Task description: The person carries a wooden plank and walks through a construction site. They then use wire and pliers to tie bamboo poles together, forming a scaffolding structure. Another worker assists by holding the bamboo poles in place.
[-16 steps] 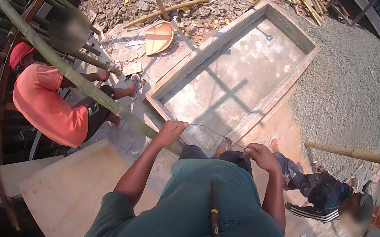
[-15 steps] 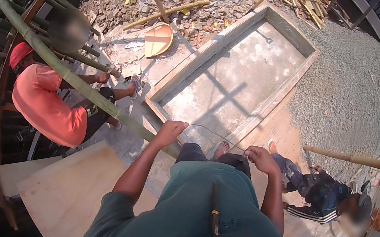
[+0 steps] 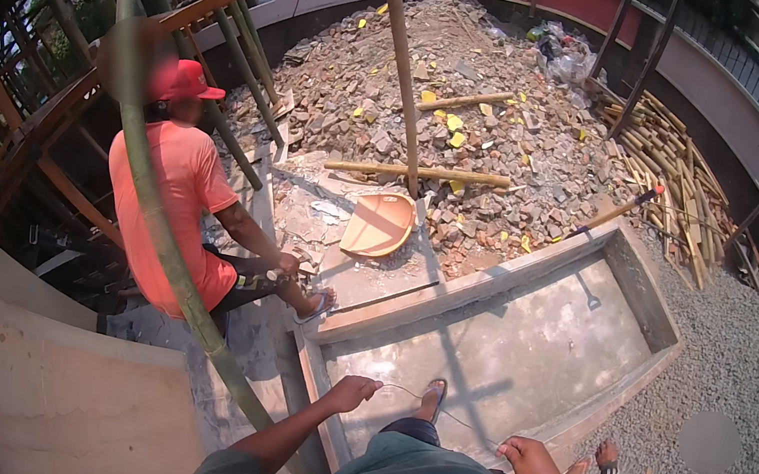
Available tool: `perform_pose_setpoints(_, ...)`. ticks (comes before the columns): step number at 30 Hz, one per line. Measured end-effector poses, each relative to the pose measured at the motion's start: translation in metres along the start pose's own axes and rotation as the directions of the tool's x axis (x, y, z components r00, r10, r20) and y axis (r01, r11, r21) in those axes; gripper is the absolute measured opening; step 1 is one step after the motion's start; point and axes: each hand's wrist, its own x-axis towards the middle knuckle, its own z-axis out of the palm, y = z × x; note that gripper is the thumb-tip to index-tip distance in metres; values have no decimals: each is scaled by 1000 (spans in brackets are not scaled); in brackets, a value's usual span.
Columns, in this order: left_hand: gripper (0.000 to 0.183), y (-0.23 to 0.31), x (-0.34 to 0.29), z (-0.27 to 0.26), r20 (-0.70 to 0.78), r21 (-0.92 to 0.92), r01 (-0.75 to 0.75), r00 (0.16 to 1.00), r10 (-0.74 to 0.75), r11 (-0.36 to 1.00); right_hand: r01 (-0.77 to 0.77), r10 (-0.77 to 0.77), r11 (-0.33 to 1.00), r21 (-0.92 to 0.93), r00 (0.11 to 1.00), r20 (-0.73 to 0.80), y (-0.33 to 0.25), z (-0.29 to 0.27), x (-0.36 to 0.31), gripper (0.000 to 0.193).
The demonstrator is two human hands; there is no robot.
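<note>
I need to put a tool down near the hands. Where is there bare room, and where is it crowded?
The concrete basin floor ahead of the left hand and right hand, inside its raised rim, is mostly bare, as is the gravel to its right. The rubble pile and stacked poles beyond are crowded.

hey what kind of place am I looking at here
Most likely an outdoor building site. A big rubble heap of broken brick lies beyond a shallow rectangular concrete basin, gravel spreads beside it, and bamboo poles stand like scaffolding. The person's left hand and right hand hold a thin string.
</note>
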Motion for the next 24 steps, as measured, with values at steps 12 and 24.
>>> perform_pose_setpoints(12,39,-16,397,90,-105,-285,50,991,-83,957,119,-116,993,-4,961,-252,75,-170,303,22)
perform_pose_setpoints(24,42,66,571,-18,-264,-109,85,958,-111,990,218,-145,964,153,910,-389,132,-402,515,25)
